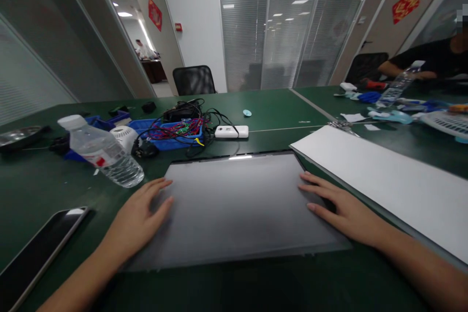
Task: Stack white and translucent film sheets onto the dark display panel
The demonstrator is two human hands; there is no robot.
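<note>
Head view: left hand (137,217) and right hand (341,209) spread, we could topple the bottle (106,153) by jerking the panel (237,209) toward ten o'clock.

"What's the grey sheet (234,214) made of?"
"It looks like cloudy plastic, smooth and not very shiny."
"And the big bottle (109,156)?"
"Clear, shiny plastic. The phone (44,248) has a glossy black front. The white board (387,190) looks smooth and matt."
</note>
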